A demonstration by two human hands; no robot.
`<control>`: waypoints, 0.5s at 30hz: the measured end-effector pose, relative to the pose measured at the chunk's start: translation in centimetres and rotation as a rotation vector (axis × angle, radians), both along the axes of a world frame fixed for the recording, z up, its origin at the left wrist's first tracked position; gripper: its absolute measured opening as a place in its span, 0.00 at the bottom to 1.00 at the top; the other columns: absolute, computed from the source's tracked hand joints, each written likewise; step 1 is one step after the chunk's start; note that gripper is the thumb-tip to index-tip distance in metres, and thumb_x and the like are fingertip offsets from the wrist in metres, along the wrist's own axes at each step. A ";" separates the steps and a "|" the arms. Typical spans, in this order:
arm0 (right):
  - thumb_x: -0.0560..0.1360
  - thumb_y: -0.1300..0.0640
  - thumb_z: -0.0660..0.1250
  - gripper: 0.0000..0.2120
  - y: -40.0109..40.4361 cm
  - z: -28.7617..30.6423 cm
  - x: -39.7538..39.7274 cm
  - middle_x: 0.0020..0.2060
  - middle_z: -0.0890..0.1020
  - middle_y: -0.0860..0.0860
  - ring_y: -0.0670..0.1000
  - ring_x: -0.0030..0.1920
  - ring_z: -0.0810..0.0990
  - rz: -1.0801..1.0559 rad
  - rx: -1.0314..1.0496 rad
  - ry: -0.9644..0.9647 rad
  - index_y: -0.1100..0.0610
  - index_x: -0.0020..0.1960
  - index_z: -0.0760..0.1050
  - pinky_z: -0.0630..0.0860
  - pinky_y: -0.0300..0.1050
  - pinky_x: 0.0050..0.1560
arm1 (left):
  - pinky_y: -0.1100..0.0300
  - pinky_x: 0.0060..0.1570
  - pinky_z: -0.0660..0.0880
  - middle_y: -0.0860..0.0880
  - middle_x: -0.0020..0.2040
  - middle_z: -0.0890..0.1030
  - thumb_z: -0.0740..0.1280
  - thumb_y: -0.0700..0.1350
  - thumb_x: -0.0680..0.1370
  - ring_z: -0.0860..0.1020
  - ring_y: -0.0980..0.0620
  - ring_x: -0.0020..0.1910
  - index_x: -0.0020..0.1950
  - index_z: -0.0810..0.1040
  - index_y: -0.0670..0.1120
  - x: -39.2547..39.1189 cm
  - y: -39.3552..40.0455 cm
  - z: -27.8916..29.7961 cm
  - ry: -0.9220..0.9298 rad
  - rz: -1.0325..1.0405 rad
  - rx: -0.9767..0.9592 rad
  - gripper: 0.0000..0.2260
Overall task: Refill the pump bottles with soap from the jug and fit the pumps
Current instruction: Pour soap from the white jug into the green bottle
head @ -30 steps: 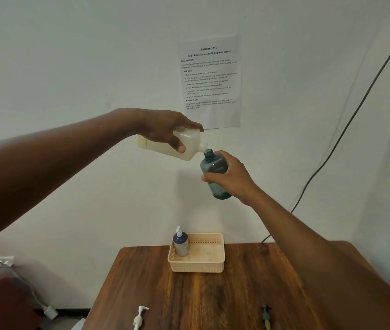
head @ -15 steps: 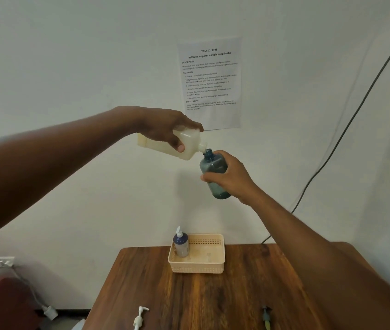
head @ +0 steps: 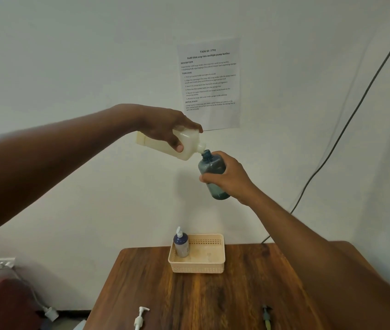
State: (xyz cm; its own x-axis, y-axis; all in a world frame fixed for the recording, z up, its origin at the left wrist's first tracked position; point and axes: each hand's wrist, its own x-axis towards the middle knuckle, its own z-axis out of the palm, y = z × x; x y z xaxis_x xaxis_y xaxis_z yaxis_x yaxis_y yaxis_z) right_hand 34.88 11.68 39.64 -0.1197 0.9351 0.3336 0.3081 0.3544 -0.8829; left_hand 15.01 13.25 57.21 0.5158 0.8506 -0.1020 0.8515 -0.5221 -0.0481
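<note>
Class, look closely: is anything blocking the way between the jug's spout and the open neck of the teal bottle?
Nothing visible. The left hand tips the cream plastic jug so its spout sits right at the bare neck of the translucent teal bottle, held by the right hand. No cap or pump covers it.

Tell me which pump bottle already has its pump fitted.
The dark blue bottle standing in the basket; the teal bottle in the right hand has an open neck.

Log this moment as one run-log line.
step: pouring | left hand: jug tilted, spout at bottle mouth | right hand: blue bottle, no pump | basket: one pumped bottle
</note>
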 end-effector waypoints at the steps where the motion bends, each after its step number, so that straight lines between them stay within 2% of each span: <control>1: 0.70 0.53 0.79 0.27 0.0 0.0 0.0 0.60 0.76 0.45 0.51 0.59 0.77 0.000 0.000 0.001 0.42 0.63 0.70 0.78 0.47 0.58 | 0.54 0.64 0.68 0.53 0.67 0.72 0.75 0.48 0.78 0.71 0.48 0.65 0.80 0.65 0.60 0.1 0.0 0.1 0.002 0.000 -0.002 0.34; 6: 0.70 0.54 0.79 0.27 0.0 0.0 0.0 0.58 0.75 0.44 0.50 0.58 0.76 0.001 0.002 0.006 0.42 0.63 0.70 0.78 0.47 0.58 | 0.56 0.61 0.65 0.55 0.65 0.72 0.75 0.47 0.78 0.70 0.50 0.63 0.80 0.65 0.60 0.2 0.1 0.3 0.007 -0.001 -0.008 0.34; 15: 0.70 0.53 0.79 0.27 0.0 -0.1 -0.1 0.58 0.74 0.44 0.49 0.57 0.75 0.010 -0.002 0.005 0.42 0.63 0.69 0.74 0.40 0.51 | 0.55 0.61 0.66 0.54 0.65 0.72 0.75 0.48 0.78 0.71 0.49 0.63 0.80 0.65 0.61 0.5 0.2 0.4 0.034 0.003 0.000 0.34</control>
